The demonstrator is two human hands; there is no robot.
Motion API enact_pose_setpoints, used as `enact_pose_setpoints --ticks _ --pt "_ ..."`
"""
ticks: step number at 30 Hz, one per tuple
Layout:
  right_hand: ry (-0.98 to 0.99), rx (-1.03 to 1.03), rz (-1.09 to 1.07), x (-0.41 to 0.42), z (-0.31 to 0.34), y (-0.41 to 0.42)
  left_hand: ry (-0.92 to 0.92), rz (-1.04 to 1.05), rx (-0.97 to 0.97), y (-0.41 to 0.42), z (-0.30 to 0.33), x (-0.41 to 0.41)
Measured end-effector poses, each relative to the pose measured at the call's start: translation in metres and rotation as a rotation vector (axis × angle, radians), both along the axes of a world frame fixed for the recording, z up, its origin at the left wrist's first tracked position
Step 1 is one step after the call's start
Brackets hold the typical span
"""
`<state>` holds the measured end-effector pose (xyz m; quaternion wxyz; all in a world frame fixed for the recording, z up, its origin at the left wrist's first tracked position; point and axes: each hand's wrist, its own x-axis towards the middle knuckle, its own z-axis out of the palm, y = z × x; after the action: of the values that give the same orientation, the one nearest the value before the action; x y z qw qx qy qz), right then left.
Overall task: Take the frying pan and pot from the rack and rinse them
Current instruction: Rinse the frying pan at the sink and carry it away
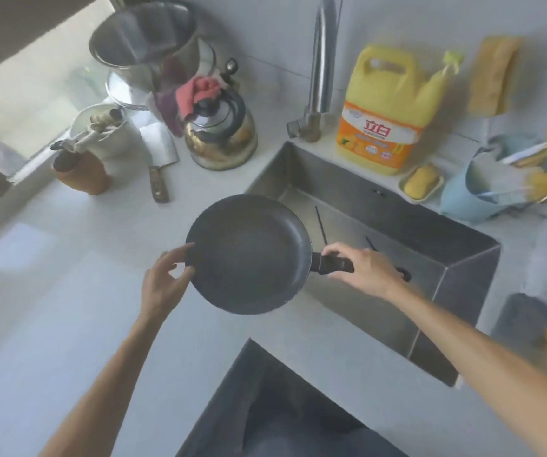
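Frying pan (247, 253) held level over the desk (67, 308) edge beside the sink (381, 258). Right hand (362, 268) grip wraps the handle; left hand (163, 282), fingers loose, touches the rim. Risk: one-handed carry may tilt the pan against the sink wall.

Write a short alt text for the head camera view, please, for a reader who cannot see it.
A person holds a dark frying pan over the edge of a steel sink, right hand gripping its handle, left hand touching its rim. A kettle and a yellow detergent bottle stand behind.
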<state>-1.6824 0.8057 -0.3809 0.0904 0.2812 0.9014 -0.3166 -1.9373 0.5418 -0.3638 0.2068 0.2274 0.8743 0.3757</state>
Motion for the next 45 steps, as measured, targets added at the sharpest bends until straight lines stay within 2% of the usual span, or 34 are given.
enact_pose_setpoints --ticks 3,9,14,18,22,31,33,37,39,41,45 --pt "-0.023 0.031 -0.201 0.037 -0.005 0.026 0.028 -0.242 -0.066 0.078 -0.010 -0.015" --pt "-0.120 0.036 -0.405 0.068 -0.039 0.047 -0.107 -0.623 -0.321 0.197 -0.073 -0.044" --pt "-0.123 -0.063 -0.547 0.054 -0.115 0.063 -0.110 -0.658 -0.424 0.245 -0.149 -0.047" --pt "-0.115 -0.068 -0.540 0.038 -0.167 0.062 0.049 -0.726 -0.617 0.252 -0.190 -0.055" --pt "-0.083 0.007 -0.500 0.031 -0.201 0.063 0.206 -0.774 -0.720 0.258 -0.211 -0.053" --pt "-0.094 -0.016 -0.549 0.037 -0.239 0.062 0.251 -0.846 -0.898 0.260 -0.234 -0.036" --pt "-0.112 -0.012 -0.549 0.037 -0.241 0.063 0.214 -0.805 -0.809 0.268 -0.211 -0.036" --pt "-0.111 -0.033 -0.546 0.035 -0.236 0.063 0.243 -0.352 -0.120 0.305 -0.126 -0.039" --pt "-0.105 -0.047 -0.548 0.033 -0.233 0.063 0.285 -0.209 0.124 0.331 -0.089 -0.044" --pt "-0.103 -0.043 -0.543 0.033 -0.230 0.062 0.345 -0.159 0.168 0.358 -0.067 -0.051" --pt "-0.086 -0.021 -0.533 0.030 -0.226 0.064 0.440 -0.204 0.022 0.385 -0.070 -0.070"
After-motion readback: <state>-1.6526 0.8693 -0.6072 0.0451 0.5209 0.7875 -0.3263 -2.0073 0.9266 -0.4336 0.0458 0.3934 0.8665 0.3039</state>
